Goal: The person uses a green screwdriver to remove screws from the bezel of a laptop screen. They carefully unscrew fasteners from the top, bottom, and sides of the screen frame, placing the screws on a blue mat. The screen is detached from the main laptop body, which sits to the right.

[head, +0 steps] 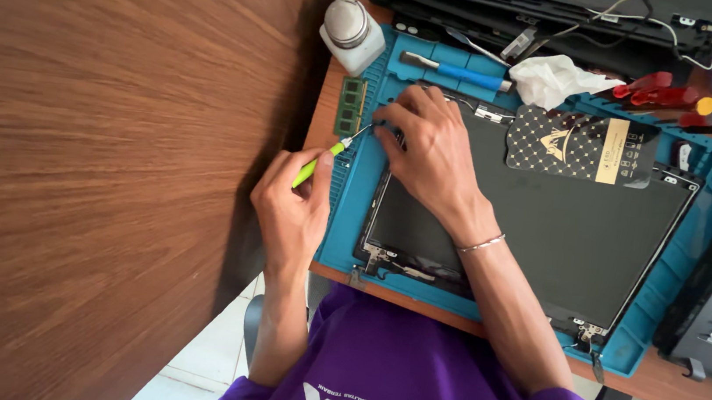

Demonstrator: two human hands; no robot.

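1. Laptop screen panel (546, 238) lies flat, dark face up, on a blue work mat (673, 286) on the worktop (688, 394), in front of the person in the purple shirt.
2. Left hand (291, 211) is closed around a small screwdriver (330, 155) with a green handle. Its thin tip points at the panel's near-left corner, by the edge of the mat.
3. Right hand (432, 151) lies on that same corner, fingers curled down and pressing. I cannot tell whether it pinches anything beneath them.
4. Judgement: the panel looks thin, light and stiff but brittle. It would crack if flexed or pressed in the middle, so hold it by the frame edges or near the metal hinge brackets (380, 260).
5. The screwdriver is light and slim. A fingertip grip near the tip gives control, though the tip could slip and scratch the panel.
6. Nearby: a memory stick (350, 107) just off the mat, a white round-topped bottle (351, 34), a blue-handled tool (458, 71), crumpled tissue (554, 78), red-handled screwdrivers (667, 93), and a black patterned card (578, 146) lying on the panel.
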